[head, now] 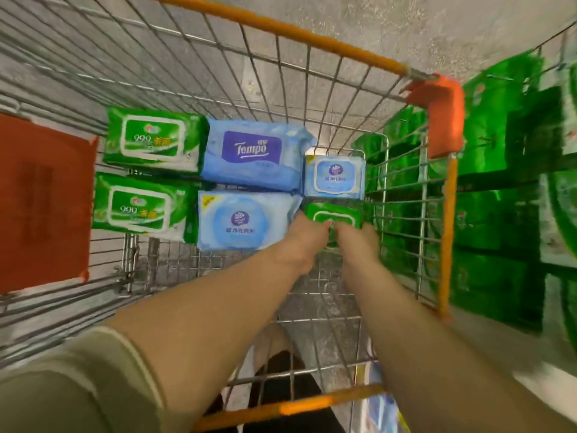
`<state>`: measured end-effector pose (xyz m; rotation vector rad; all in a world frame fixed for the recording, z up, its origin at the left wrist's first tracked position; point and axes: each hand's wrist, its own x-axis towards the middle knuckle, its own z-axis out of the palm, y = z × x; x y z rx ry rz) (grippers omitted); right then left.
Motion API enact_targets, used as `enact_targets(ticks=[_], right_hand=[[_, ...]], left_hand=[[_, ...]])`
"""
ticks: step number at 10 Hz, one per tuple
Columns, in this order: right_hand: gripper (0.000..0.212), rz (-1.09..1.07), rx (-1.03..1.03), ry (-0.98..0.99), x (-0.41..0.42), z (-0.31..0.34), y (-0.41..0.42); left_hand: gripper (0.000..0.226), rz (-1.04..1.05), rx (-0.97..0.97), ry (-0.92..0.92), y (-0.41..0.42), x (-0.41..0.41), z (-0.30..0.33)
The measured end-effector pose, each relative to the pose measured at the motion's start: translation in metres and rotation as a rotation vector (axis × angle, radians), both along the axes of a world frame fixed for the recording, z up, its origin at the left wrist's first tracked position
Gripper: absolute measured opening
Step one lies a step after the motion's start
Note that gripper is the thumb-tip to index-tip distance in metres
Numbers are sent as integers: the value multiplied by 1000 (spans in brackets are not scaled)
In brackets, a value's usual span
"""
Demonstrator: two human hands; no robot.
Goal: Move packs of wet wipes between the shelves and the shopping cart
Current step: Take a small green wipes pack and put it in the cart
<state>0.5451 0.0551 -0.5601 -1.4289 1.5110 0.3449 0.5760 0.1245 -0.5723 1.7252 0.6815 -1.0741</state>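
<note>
Green wipes pack (332, 215) held low in the wire cart (402, 189).
We reach both arms straight down; our left hand (304, 234) and right hand (356, 239) grip it together.

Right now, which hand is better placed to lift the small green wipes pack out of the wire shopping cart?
Either: the left hand and right hand both grip the small green wipes pack. Right, probably; it is nearer the green shelf stock.

Bright even light, wide-angle bending at edges, right side motion-blurred, centre sharper
</note>
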Motion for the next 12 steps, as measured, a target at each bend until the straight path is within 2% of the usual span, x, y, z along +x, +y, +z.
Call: enact_targets(ticks=[1, 2, 3, 4, 5, 7, 8, 9, 10, 11, 12], right_hand=[[27, 54, -3, -10, -1, -13, 2], [31, 63, -7, -13, 0, -16, 2], [34, 47, 9, -9, 2, -16, 0], [50, 13, 36, -5, 5, 3, 1], [45, 28, 20, 11, 2, 29, -2], [51, 203, -54, -29, 0, 77, 1], [54, 402, -107, -81, 2, 116, 1], [43, 534, -156, -167, 5, 152, 2], [49, 704, -274, -212, 12, 194, 1], [62, 858, -365, -258, 16, 238, 5], [66, 982, -430, -279, 17, 273, 10]], left_hand=[[38, -25, -1, 54, 3, 1, -15], [39, -125, 41, 51, 3, 6, 16], [41, -115, 115, 70, -12, 13, 5], [39, -96, 156, 54, -11, 11, 18], [34, -118, 112, 1, -2, 4, 49], [38, -125, 83, -83, 26, 1, 114], [57, -113, 54, -134, 47, 10, 154], [59, -148, 59, -224, 65, 18, 185], [76, -256, 71, -344, 95, 28, 229], [71, -426, 134, -512, 131, 36, 271], [78, -564, 180, -635, 160, 43, 301]])
